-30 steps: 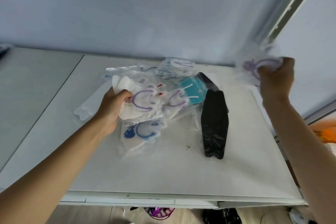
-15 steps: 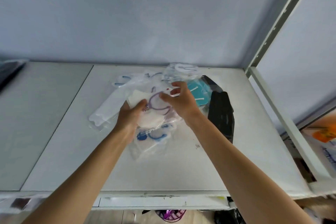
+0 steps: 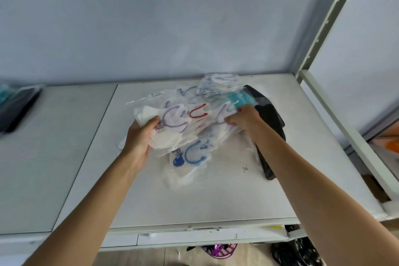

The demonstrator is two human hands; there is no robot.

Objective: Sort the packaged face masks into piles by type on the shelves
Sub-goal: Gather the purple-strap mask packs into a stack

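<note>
Packets of face masks lie heaped on the white shelf (image 3: 216, 196), each a soft folded mask sealed in clear film. They look very light and limp, and the film is likely slippery, so packets stacked in one grasp may slide off one another. An edge or corner pinched between thumb and fingers should carry one; a flat grasp suits a stack.

The left hand (image 3: 140, 138) grips a small stack of white masks with purple ear loops (image 3: 172, 123), thumb on top, fingers curled beneath. The right hand (image 3: 244, 117) pinches another purple-looped packet (image 3: 222, 114) at the edge just ahead of its fingers. A red-looped packet (image 3: 197, 110) sits between the two hands, a blue-looped one (image 3: 192, 155) just below the left hand's stack, a teal mask (image 3: 241, 98) beyond the right fingers and a black mask (image 3: 269, 119) under the right wrist.

Compared with half a second ago, the hands have drawn apart: the right has shifted away from the left-hand stack to the neighbouring packet, uncovering the red loops.
</note>
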